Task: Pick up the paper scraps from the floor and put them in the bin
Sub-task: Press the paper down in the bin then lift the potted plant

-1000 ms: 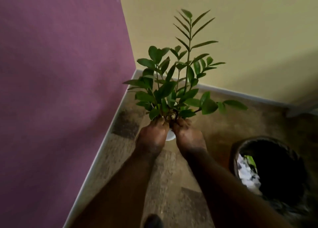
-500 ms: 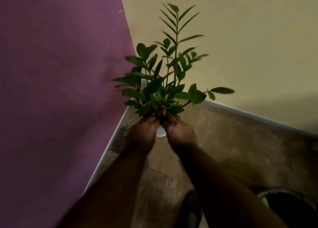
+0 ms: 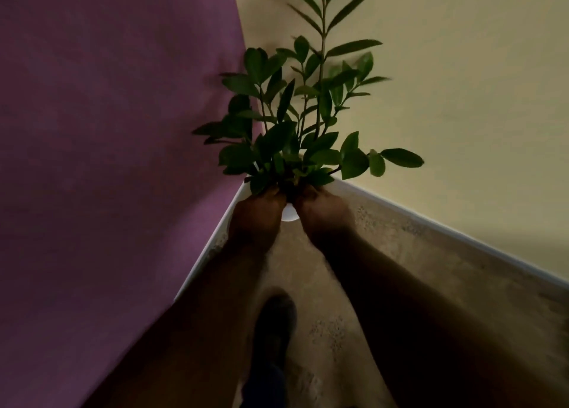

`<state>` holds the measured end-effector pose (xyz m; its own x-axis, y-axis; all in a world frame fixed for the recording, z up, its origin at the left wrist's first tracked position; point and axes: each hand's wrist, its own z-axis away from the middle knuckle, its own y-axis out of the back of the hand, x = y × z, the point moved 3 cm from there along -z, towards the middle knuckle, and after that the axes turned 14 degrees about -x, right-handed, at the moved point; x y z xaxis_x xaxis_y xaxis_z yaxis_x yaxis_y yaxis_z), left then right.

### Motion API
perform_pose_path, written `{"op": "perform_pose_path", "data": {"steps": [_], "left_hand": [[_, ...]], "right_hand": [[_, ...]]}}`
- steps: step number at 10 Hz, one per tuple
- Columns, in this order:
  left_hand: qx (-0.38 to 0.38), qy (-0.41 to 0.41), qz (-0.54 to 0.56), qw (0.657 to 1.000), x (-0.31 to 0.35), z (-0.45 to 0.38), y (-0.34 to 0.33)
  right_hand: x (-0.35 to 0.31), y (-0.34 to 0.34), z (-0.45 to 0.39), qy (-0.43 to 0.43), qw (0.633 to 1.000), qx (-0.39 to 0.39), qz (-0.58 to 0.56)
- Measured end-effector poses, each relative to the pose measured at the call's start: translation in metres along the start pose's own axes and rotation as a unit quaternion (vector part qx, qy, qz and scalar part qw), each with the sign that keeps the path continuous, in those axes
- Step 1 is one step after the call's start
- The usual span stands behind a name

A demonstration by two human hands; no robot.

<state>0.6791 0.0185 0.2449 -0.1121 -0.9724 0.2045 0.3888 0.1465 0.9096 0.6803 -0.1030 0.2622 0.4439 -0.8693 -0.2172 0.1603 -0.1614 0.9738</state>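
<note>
Both hands are wrapped around a potted plant near the middle of the frame, left hand and right hand side by side, each closed on the white pot, which only peeks out as a small pale sliver between them. Leaves hide the top of the pot and the fingertips, so exactly how the fingers sit on the rim is hard to tell. The tall frond runs up and gets cut off at the top edge of the frame. Behind it, a purple wall fills the left side and a yellowish wall fills the upper right, meeting in a corner right behind the foliage, with a pale skirting board along the bottom of the yellowish one. Speckled tan floor shows at lower right, and it's pretty dim and blurry. One dark shoe sits at bottom centre between the forearms, with a bit of dark trouser leg below it, cropped by the frame edge. As for the paper scraps and the bin, none of that is anywhere in view, so I can't say where they are; the arms also block a good chunk of floor.
</note>
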Motion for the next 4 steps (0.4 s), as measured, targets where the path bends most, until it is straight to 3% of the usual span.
{"op": "perform_pose_path", "data": {"steps": [1, 3, 4], "left_hand": [[0.112, -0.050, -0.004, 0.992, -0.020, -0.031, -0.019], [0.051, -0.104, -0.020, 0.993, -0.068, -0.109, -0.086], [0.163, -0.121, -0.090, 0.975, -0.087, -0.137, -0.120]], "right_hand": [[0.016, -0.035, -0.027, -0.026, 0.999, -0.017, -0.024], [0.031, -0.132, -0.092, -0.050, 0.997, -0.066, -0.009], [0.042, -0.177, -0.119, -0.076, 0.993, -0.087, 0.017]]}}
